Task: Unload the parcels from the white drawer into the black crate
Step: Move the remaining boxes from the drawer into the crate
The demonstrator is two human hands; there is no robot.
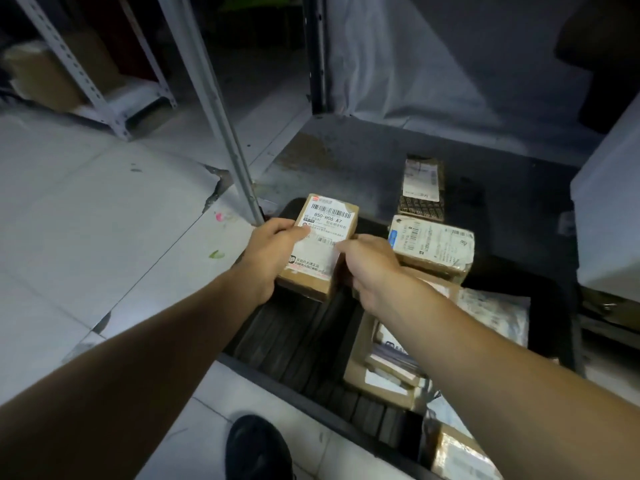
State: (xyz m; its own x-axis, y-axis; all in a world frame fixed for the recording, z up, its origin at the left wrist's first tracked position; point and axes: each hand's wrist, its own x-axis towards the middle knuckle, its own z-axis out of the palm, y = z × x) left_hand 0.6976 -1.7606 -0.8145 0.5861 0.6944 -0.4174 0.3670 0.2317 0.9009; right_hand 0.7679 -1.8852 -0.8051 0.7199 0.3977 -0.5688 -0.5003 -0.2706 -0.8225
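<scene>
A brown cardboard parcel (323,237) with a white shipping label is held by both my hands over the far left corner of the black crate (298,344). My left hand (273,251) grips its left edge, thumb on the label. My right hand (367,265) grips its right edge. Inside the crate lie several other parcels: a taped box (433,247), a dark patterned one (423,188), a white padded bag (495,313) and open cardboard boxes (381,362). A white surface, perhaps the drawer (609,202), shows at the right edge.
A grey metal shelf post (221,116) stands just left of the crate. Another shelf frame (86,74) with a carton stands at the back left. The floor is pale tile (86,220). My black shoe (256,448) is at the bottom.
</scene>
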